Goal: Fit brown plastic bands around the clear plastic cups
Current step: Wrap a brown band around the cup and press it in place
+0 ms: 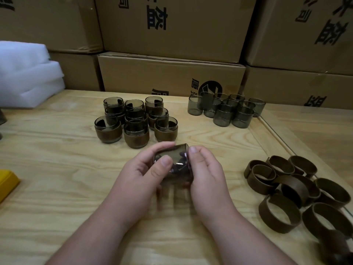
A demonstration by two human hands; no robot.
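Observation:
Both my hands hold one smoky clear cup [174, 163] tilted on its side above the table's middle. My left hand [145, 169] grips it from the left, thumb on its wall. My right hand [204, 169] grips it from the right, thumb at the rim. A brown band seems to sit on the cup under my fingers, mostly hidden. Several cups with brown bands [133, 121] stand in a cluster behind my hands. Several bare cups [227, 109] stand at the back right. Loose brown bands [298, 194] lie in a pile at the right.
Stacked cardboard boxes [172, 73] wall off the back of the wooden table [57, 169]. White foam sheets [28, 77] sit at the back left. A yellow object [7, 182] pokes in at the left edge. A glass panel edge [277, 134] runs along the right.

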